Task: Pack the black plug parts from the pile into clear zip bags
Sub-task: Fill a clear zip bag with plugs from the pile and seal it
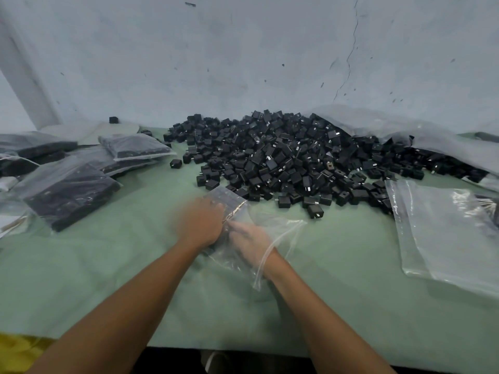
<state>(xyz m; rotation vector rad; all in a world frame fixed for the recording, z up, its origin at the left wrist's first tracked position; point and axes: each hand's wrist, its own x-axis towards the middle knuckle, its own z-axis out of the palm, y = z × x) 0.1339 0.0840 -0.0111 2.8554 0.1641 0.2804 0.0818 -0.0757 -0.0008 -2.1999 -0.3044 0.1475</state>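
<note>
Green surface (108, 279) fills the lower frame. At centre a clear zip bag (280, 228) lies on it, mouth toward the lower right, with a few black parts showing through its upper-left end. The right hand (251, 240) is inside the bag to the wrist, seen through the plastic, fingers stretched out toward the left and gripping nothing visible. The left hand (201, 221) lies on top of the bag's upper-left end; it is blurred, so I cannot tell whether it grips the plastic. The pile (297, 157) of black plug parts spreads just above the bag, from centre to right. Filled bags (70, 193) lie at left, and empty bags (445, 230) at right.
</note>
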